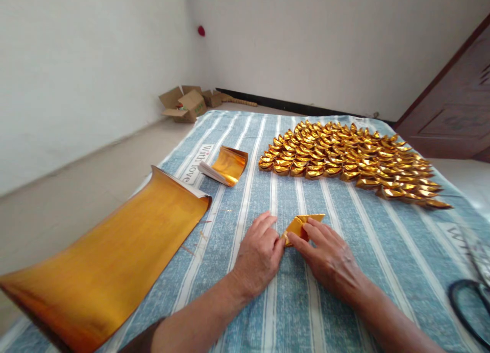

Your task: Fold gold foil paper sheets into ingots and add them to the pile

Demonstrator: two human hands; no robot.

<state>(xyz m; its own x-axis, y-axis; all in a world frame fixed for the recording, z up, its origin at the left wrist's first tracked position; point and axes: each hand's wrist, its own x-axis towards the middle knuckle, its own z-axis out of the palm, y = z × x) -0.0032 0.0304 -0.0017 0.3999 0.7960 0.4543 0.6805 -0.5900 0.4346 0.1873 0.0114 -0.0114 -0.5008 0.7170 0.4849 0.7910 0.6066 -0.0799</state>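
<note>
I am pinching the small gold paper piece (300, 227) between my left hand (258, 256) and right hand (329, 258); pressing unevenly could skew the crease.

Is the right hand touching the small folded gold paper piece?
Touching. The head view shows the right hand with its fingers pressed on the folded gold paper piece.
</note>
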